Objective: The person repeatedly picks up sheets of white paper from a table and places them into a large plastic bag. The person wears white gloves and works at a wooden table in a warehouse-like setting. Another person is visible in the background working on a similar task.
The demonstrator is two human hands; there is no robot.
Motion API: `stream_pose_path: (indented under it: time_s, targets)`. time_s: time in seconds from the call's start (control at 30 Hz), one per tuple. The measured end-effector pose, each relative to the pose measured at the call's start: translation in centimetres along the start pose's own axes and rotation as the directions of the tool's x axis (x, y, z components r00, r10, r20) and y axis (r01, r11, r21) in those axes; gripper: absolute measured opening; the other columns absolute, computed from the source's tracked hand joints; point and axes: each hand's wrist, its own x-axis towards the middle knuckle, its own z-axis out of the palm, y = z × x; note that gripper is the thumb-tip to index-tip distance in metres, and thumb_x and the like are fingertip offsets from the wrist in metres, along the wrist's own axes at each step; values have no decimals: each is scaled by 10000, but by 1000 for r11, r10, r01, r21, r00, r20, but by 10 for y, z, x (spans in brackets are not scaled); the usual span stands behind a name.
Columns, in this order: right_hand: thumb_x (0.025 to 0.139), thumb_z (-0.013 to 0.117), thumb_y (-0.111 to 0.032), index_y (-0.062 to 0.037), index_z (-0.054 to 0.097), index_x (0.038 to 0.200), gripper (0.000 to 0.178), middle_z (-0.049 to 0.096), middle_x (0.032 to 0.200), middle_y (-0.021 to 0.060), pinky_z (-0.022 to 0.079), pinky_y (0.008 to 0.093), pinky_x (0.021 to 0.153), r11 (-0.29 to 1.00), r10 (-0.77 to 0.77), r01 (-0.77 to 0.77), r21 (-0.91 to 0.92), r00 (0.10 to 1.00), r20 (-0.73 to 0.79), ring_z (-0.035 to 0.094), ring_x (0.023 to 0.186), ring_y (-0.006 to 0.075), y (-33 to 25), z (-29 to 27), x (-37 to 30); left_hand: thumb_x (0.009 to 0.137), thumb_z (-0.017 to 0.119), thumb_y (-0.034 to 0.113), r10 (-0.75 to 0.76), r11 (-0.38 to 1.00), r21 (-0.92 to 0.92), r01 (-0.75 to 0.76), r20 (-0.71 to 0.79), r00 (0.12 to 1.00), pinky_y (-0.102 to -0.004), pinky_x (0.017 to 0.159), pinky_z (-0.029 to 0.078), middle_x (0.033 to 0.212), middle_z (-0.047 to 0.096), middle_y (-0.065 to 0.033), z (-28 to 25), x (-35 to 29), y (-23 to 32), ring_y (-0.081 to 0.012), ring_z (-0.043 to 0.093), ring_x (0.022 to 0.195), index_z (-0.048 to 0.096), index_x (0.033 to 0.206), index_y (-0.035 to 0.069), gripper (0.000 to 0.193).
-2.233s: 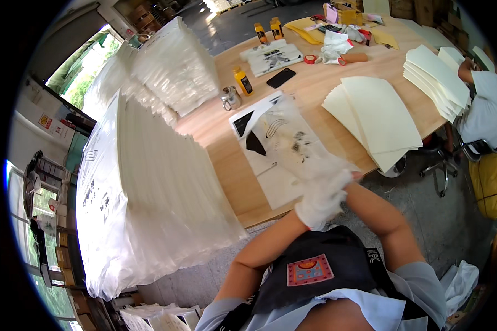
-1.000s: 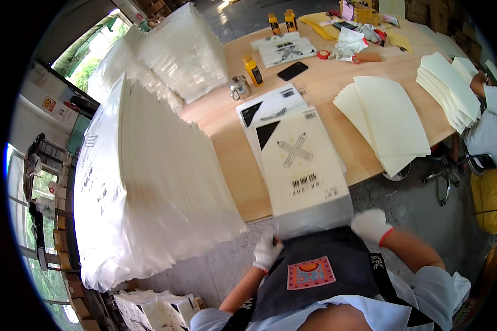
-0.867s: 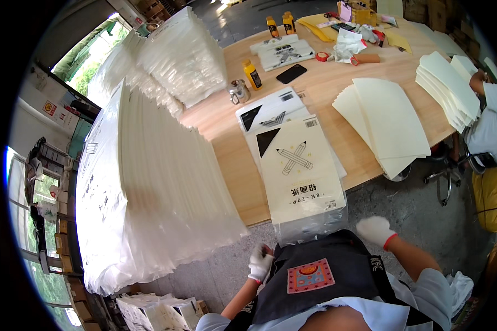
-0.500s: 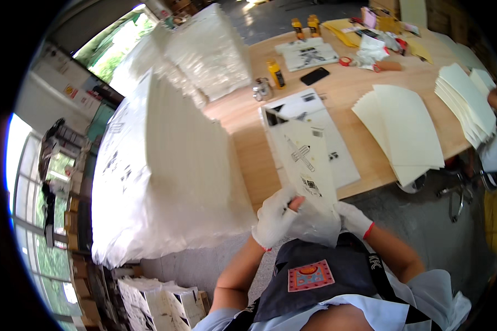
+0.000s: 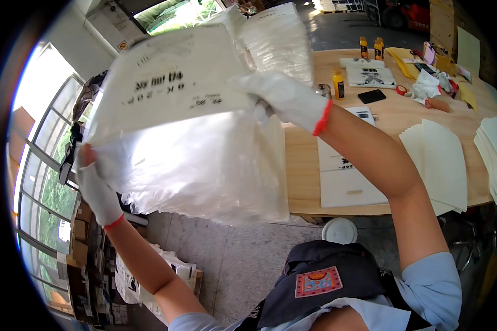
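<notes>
A flat white pack in clear plastic (image 5: 204, 83), printed in black, lies tilted on top of the tall plastic-wrapped stack (image 5: 204, 171) at the left. My left hand (image 5: 98, 190), in a white glove with a red cuff and a bare thumb tip, grips the pack's near left corner. At its right edge is my right hand (image 5: 290, 99), gloved the same way, with a finger stretched over the top and the others curled at the side. The fingertips under the pack are hidden.
On the wooden table (image 5: 301, 182) lie printed white sheets (image 5: 348, 182), fanned cream sheets (image 5: 433, 160) and a black phone (image 5: 371, 96). A yellow bottle (image 5: 338, 85) stands behind. Another wrapped stack (image 5: 279, 44) is at the back, and a round white lid (image 5: 339, 230) sits below the table edge.
Both hands have risen from my lap to the top of the left stack. The printed bag they held in front of me is no longer there. The view has turned left.
</notes>
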Motion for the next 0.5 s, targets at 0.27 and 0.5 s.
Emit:
stream_pose_path:
  time_s: [0.27, 0.5]
  targets:
    - [803, 579, -576, -68, 629, 944, 530, 656, 827, 136, 478, 372, 630, 638, -83, 149, -755, 989, 124, 631, 750, 273, 52, 28, -68, 964, 468, 193, 66, 987, 145, -62, -19, 998, -336, 983, 379, 1310, 460, -179, 37, -179, -181, -267, 490, 1132, 363, 1348, -38, 461]
    - [841, 530, -524, -118, 632, 925, 427, 656, 834, 106, 469, 395, 694, 624, 472, -396, -674, 878, -79, 628, 797, 293, 217, 4, -240, 802, 600, 126, 196, 970, -243, 14, 814, 546, -415, 792, 443, 958, 594, -138, 190, -455, -146, -320, 560, 935, 577, 1036, 64, 243]
